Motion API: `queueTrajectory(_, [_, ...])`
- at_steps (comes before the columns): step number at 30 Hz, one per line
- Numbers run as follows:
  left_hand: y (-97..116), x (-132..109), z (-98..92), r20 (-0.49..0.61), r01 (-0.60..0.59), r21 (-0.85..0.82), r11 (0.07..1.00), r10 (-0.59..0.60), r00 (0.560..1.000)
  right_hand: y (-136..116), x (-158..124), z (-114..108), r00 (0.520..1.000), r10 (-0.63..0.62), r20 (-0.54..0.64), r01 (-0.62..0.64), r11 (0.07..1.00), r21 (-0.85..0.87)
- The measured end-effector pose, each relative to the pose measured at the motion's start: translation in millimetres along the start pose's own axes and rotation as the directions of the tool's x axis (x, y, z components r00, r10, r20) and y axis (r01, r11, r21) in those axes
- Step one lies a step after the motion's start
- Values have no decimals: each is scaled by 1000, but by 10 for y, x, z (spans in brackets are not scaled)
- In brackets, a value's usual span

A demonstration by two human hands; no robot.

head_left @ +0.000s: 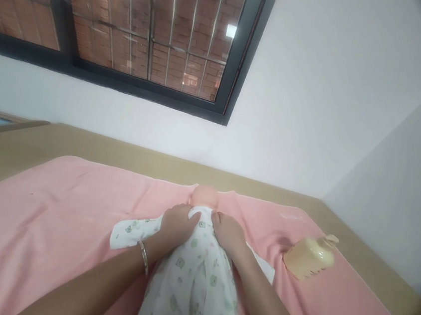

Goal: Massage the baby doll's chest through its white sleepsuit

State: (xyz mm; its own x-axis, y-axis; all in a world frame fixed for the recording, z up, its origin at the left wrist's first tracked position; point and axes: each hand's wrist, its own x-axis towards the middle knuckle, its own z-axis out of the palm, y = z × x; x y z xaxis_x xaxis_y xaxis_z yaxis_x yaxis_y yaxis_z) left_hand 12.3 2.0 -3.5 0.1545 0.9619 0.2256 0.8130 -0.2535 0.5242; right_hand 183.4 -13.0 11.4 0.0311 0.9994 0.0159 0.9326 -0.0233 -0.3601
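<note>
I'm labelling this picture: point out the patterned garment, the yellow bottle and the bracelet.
Patterned garment [189, 260], head view: middle of its front.
Yellow bottle [307, 259], head view: side of its body.
Bracelet [143, 257], head view: middle of its band.

From close above, the head view faces forward and down, over left hand [178, 225] and right hand [229, 233], toward the window [185, 39].

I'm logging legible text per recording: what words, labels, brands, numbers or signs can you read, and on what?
None readable.
Pale yellow bottle: dark marks, too small and blurred to read.
Pink cloth: faint pale mark near its far right corner, unreadable.
Patterned white garment: printed motifs, no legible words.
</note>
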Motion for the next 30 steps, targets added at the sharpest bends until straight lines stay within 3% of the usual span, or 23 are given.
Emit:
queueTrajectory(6, [30,-12,-19,-8,-32,44,999,32,999,-165,-189,-202,998,-28,56,32,997,-69])
queueTrajectory(12, [60,-37,-35,-28,-72,125,990,76,997,-285,-405,-205,992,-128,-22,125,987,-105])
queueTrajectory(16, [97,-75,-35,-60,-133,225,965,151,987,-234,-295,-116,998,-64,-24,62,995,-80])
queueTrajectory(21, [122,-88,-22,-79,-237,249,939,264,961,-108,-60,-83,995,-5,99,3,1000,18])
queueTrajectory(25, [84,-41,-29,-85,-160,184,970,178,980,-153,-144,-117,999,-8,44,8,1000,-8])
queueTrajectory(30, [13,15,-7,2,-106,104,989,107,994,-282,-316,-116,987,-138,-79,127,984,-128])
